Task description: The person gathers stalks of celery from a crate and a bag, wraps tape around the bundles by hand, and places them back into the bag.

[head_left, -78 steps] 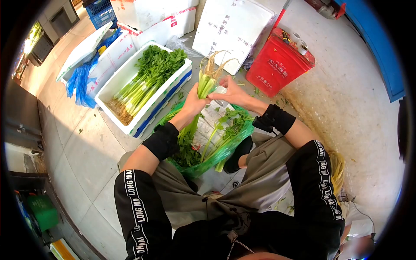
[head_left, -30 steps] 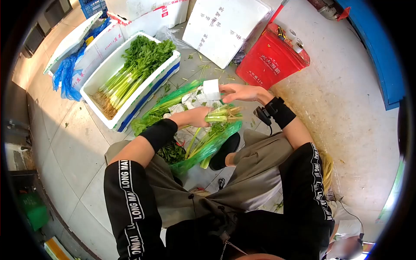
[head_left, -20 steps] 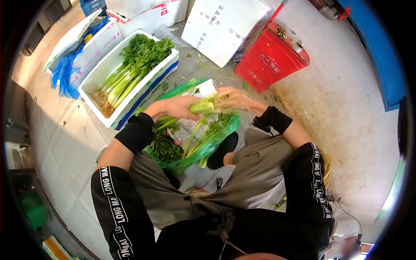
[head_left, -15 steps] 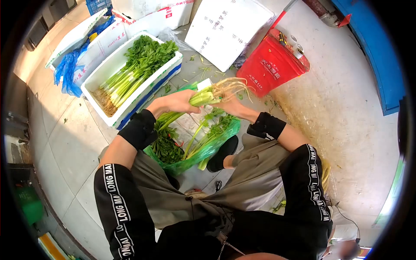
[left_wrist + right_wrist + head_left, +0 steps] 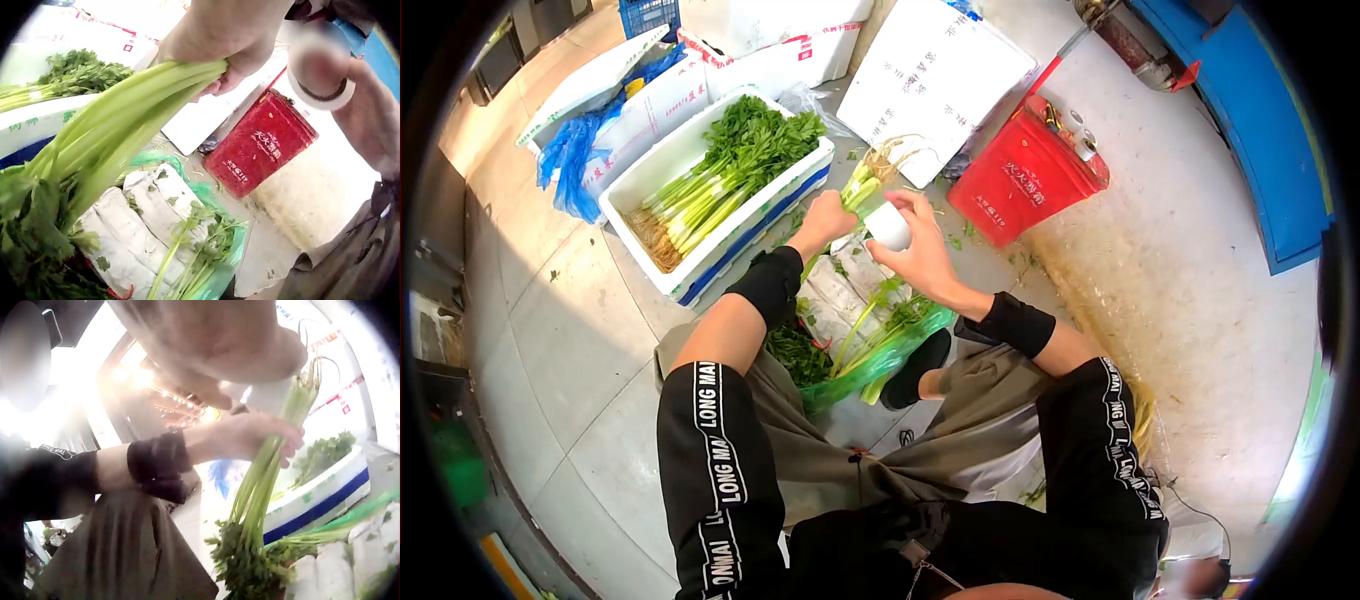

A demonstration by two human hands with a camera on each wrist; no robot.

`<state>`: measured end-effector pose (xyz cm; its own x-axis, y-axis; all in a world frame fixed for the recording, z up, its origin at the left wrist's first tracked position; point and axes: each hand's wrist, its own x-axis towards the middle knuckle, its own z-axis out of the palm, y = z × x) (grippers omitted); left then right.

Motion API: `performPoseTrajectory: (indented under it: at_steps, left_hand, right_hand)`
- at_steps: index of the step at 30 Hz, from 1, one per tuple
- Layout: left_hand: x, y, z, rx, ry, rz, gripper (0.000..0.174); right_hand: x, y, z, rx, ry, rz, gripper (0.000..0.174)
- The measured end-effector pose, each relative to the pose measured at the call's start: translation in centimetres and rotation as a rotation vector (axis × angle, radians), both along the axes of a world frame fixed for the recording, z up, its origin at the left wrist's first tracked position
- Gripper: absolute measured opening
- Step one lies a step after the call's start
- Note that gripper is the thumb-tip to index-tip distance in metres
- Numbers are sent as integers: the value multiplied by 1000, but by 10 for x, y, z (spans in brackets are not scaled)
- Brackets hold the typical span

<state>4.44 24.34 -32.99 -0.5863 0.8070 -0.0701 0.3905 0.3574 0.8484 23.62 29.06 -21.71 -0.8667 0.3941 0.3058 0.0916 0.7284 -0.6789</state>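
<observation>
In the head view my left hand grips a celery bunch by its stalks, roots up. Beside it, my right hand holds a white roll between thumb and fingers, close to the stalks. The left wrist view shows leafy tops hanging below my left hand and the roll seen end-on. In the right wrist view, fingers wrap the celery beneath its roots. Under the hands, a green plastic bag lies around white wrapped bundles and loose celery.
A white foam box with rooted celery stands at the left. Behind are a white foam panel and more boxes. A red bin stands at the right by the wall. Scraps of greens lie on the floor.
The celery has turned from nearly level to more upright, its roots now pointing up. My right hand, earlier partly behind the bunch, has come out to its right with the white roll in full view.
</observation>
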Motion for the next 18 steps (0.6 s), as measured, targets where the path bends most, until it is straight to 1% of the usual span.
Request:
performPoseTrajectory:
  at_steps: [1, 2, 3, 4, 5, 6, 7, 8, 9, 10, 11, 12, 13, 14, 15, 16, 17, 18]
  left_hand:
    - [3, 2, 1, -29, 57, 1, 43]
    - [6, 9, -10, 26, 11, -98, 43]
    - [9, 25, -45, 32, 9, -97, 43]
    - [13, 47, -94, 162, 87, -117, 40]
    - [17, 58, -119, 288, 163, -138, 38]
    - [38, 25, -51, 170, 99, -214, 30]
    - [47, 17, -25, 165, 92, -218, 30]
    - [52, 12, -9, -10, 107, -275, 36]
    - [55, 9, 1, -184, 125, -330, 46]
    - [60, -1, 5, -71, 166, -316, 51]
    - [58, 1, -7, -71, 162, -318, 51]
    - [57, 3, -24, 14, 208, -368, 52]
    - [55, 7, -40, 97, 254, -418, 52]
    - [57, 3, -37, 91, 252, -418, 52]
    - [60, -2, -34, 31, 263, -471, 48]
    - [62, -7, -31, -29, 272, -523, 44]
    - [64, -12, -22, -33, 267, -523, 44]
    - [67, -17, -12, -131, 257, -608, 38]
  right_hand:
    - [-2, 1, 8, 85, 91, 61, 54]
    - [-6, 6, 11, 91, 87, 61, 54]
    - [-15, 14, 15, 89, 138, 177, 53]
    - [-22, 20, 18, 83, 189, 292, 52]
    - [-24, 24, 22, 82, 186, 292, 52]
    - [-24, 28, 26, -249, 3, 237, 51]
    - [-22, 31, 28, -581, -182, 173, 50]
    - [-22, 34, 23, -662, -147, 182, 47]
    - [-23, 37, 21, -665, -146, 178, 47]
    - [-25, 40, 19, -823, -141, 171, 43]
    - [-25, 42, 18, -980, -137, 164, 40]
    - [-26, 43, 20, -962, -198, 192, 38]
    - [-25, 43, 20, -965, -201, 191, 38]
    - [-25, 43, 21, -976, -274, 217, 38]
    - [-25, 43, 19, -987, -346, 242, 39]
    - [-26, 46, 15, -994, -346, 242, 39]
    - [-28, 55, 10, -990, -400, 297, 43]
    - [-29, 62, 9, -987, -454, 350, 47]
